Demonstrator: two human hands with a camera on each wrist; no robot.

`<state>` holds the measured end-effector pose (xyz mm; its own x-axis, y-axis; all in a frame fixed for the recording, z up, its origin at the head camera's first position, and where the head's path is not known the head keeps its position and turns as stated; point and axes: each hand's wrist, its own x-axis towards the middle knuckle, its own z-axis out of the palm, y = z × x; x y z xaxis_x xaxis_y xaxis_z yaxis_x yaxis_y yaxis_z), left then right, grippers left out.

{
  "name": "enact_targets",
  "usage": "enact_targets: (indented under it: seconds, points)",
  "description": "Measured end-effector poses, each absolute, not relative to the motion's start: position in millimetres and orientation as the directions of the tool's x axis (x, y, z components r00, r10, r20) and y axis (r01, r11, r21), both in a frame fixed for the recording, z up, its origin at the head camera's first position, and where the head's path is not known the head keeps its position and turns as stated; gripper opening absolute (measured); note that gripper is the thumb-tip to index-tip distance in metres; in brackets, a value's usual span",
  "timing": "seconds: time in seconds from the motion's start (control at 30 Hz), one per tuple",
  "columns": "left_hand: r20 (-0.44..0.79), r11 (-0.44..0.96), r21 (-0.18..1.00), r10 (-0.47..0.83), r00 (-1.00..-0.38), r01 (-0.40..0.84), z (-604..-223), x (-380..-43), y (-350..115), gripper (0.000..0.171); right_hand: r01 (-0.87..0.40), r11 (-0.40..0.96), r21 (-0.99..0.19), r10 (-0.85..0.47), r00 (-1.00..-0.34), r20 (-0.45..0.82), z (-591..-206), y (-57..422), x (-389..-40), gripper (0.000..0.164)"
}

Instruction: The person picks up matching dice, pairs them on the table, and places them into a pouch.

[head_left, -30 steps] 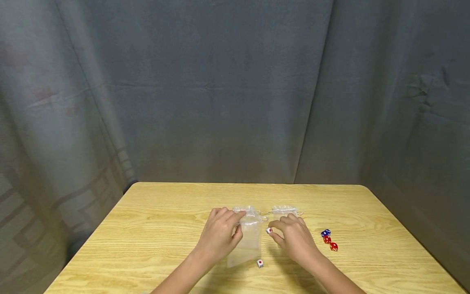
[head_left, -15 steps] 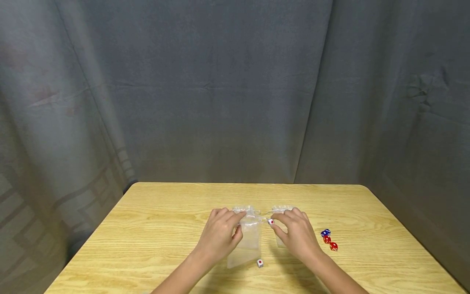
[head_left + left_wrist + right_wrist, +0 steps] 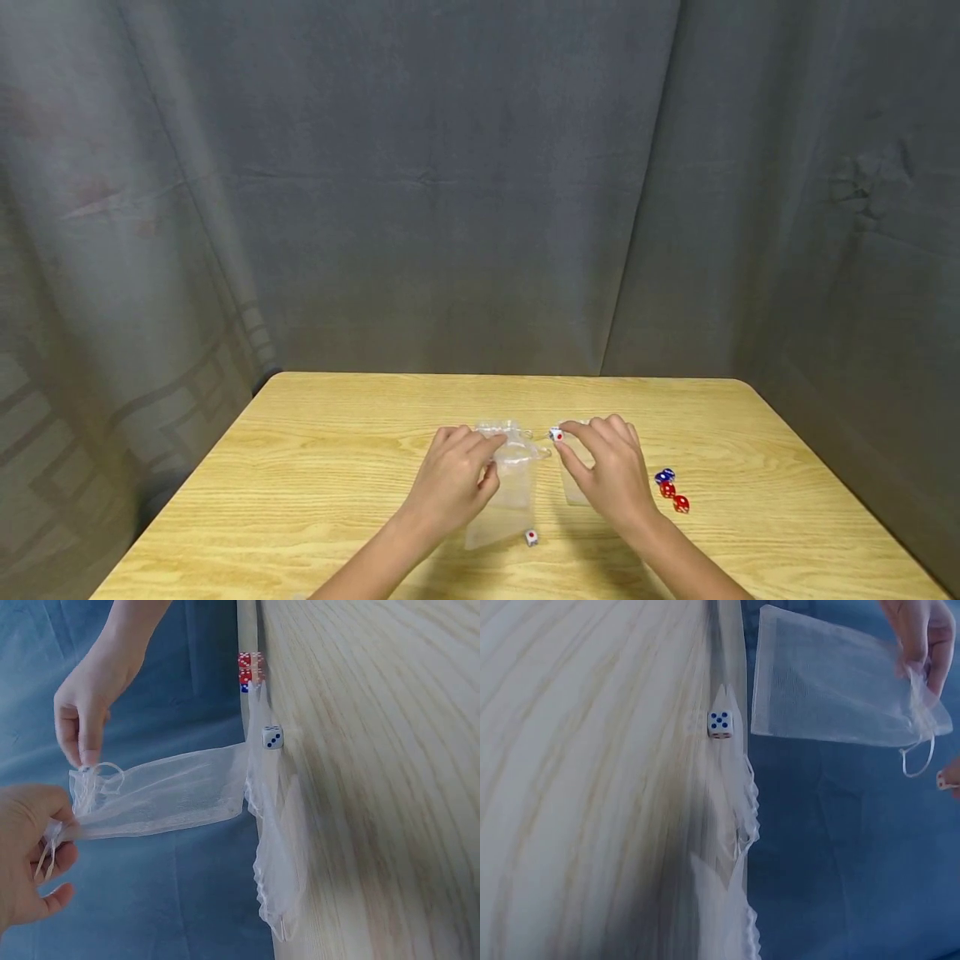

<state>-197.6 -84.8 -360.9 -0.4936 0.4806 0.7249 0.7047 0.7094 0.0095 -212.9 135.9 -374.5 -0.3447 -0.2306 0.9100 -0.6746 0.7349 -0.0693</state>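
My left hand holds a sheer white drawstring bag near its gathered top. The bag hangs down, as the left wrist view shows, with a cord loop at its mouth. Between thumb and forefinger, my right hand pinches a white die, just right of the bag's top. In the right wrist view only the fingertips of that hand and part of the die show. A second white die lies on the table below the hanging bag.
Another sheer bag lies on the table, partly under my right hand; a further one lies behind my left hand. Red dice and blue dice sit together at the right. A grey curtain hangs behind the wooden table.
My right hand has shifted upward in the head view, carrying the pinched die from beside the bag to the level of its top. The left hand and its bag have barely moved.
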Motion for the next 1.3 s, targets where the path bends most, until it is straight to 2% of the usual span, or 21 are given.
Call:
enact_targets:
  seconds: [0.13,0.23,0.33,0.67,1.1,1.3]
  points:
    - [0.718,0.709,0.012,0.484,-0.500,0.705,-362,-198,-84,0.029,-0.734,0.676,-0.061,-0.217,-0.278,0.936,-372,128,-212,0.037]
    - [0.716,0.709,0.014,0.485,-0.502,0.705,-362,-198,-84,0.028,-0.762,0.647,-0.035,-0.213,-0.224,0.951,-369,122,-211,0.035]
    - [0.714,0.708,0.013,0.488,-0.502,0.706,-362,-198,-84,0.028,-0.776,0.631,-0.019,-0.220,-0.202,0.954,-367,116,-211,0.033]
    - [0.712,0.697,0.026,0.490,-0.502,0.717,-362,-197,-84,0.029,-0.779,0.626,-0.016,-0.279,-0.243,0.929,-365,106,-208,0.032]
    - [0.722,0.708,0.018,0.480,-0.499,0.706,-361,-197,-87,0.027,-0.754,0.654,-0.058,-0.264,-0.300,0.917,-371,112,-212,0.036]
    - [0.711,0.724,0.031,0.469,-0.524,0.689,-360,-196,-87,0.028,-0.723,0.689,-0.051,-0.268,-0.319,0.909,-374,115,-214,0.023]
